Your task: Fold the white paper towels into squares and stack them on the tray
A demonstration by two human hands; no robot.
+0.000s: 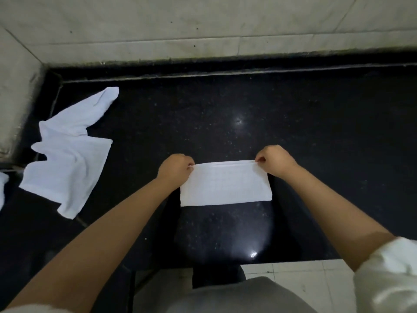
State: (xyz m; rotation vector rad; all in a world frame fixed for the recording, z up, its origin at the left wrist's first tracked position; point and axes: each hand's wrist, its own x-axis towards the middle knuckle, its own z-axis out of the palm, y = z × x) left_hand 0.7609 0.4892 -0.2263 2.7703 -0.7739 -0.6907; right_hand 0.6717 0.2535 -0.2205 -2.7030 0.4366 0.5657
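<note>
A white towel (225, 185) lies folded into a wide rectangle on the black stone counter (248, 114), straight in front of me. My left hand (174, 169) pinches its far left corner. My right hand (274, 162) pinches its far right corner. Both hands hold the far edge slightly raised, while the near edge lies flat on the counter. At the left lies a pile of unfolded, crumpled white towels (67, 154). No tray is in view.
A pale tiled wall (203, 26) runs along the back and the left side of the counter. The counter's front edge (293, 259) lies near my body, with pale floor tiles below it. Another bit of white cloth (3, 188) shows at the far left edge.
</note>
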